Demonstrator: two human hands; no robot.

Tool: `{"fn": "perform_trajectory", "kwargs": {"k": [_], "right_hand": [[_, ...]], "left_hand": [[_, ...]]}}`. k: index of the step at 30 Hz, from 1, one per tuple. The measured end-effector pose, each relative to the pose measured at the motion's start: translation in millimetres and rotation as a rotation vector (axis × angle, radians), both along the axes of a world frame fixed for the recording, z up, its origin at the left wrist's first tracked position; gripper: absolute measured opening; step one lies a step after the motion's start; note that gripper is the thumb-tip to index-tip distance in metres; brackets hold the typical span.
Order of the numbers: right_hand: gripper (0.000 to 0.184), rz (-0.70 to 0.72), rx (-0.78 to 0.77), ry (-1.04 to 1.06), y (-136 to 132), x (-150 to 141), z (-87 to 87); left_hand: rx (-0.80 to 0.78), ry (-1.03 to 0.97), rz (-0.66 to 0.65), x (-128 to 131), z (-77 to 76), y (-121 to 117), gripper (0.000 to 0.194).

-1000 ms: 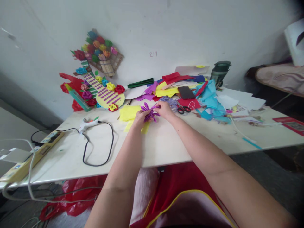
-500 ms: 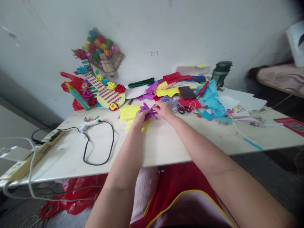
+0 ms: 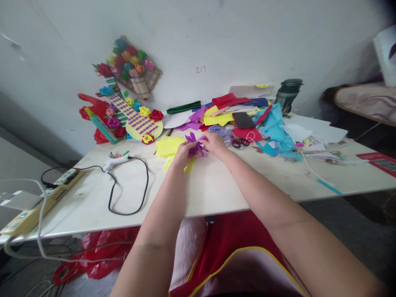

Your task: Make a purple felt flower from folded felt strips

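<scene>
Between my hands is a purple crepe paper flower (image 3: 195,145) with pleated, fanned-out petals. My left hand (image 3: 183,153) pinches it from the left side. On the right, the fingers of my right hand (image 3: 214,144) are closed on the edge of its petals. Yellow crepe paper (image 3: 168,147) lies flat on the table under and beside my left hand. Just past my right hand are a tangle of lilac shreds (image 3: 220,131) and black-handled scissors (image 3: 240,142).
A glue gun (image 3: 116,161) with a looped cord lies at left near a power strip (image 3: 52,198). Behind it stand a flower-decorated paper guitar (image 3: 144,128) and a glue bottle (image 3: 103,128). Coloured paper, a phone (image 3: 243,120) and a dark bottle (image 3: 288,95) occupy the back right.
The purple flower has turned slightly and its petals stand a little more spread. Both hands stay in nearly the same place, with small finger shifts.
</scene>
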State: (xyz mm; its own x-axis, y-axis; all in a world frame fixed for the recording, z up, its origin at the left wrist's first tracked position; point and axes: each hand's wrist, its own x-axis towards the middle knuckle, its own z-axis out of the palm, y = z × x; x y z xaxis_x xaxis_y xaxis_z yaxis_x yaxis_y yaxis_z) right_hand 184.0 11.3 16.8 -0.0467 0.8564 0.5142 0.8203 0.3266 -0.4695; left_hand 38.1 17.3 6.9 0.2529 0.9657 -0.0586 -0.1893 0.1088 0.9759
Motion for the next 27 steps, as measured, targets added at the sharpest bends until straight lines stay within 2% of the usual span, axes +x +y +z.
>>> {"fn": "perform_trajectory", "kwargs": {"k": [11, 14, 19, 27], "right_hand": [[0.012, 0.154, 0.037, 0.351, 17.0, 5.2, -12.9], [0.005, 0.136, 0.075, 0.345, 19.4, 5.9, -13.2], [0.006, 0.115, 0.128, 0.312, 15.8, 3.2, -11.3], [0.013, 0.141, 0.125, 0.087, -0.5, -10.6, -9.0]], "left_hand": [[0.123, 0.004, 0.023, -1.6, -5.6, 3.4, 0.026], [0.138, 0.027, 0.042, -0.8, -6.6, 4.3, 0.028], [0.154, 0.046, 0.084, 1.0, -7.2, 5.5, 0.028], [0.112, 0.106, 0.178, 2.6, -4.9, 5.4, 0.011]]}}
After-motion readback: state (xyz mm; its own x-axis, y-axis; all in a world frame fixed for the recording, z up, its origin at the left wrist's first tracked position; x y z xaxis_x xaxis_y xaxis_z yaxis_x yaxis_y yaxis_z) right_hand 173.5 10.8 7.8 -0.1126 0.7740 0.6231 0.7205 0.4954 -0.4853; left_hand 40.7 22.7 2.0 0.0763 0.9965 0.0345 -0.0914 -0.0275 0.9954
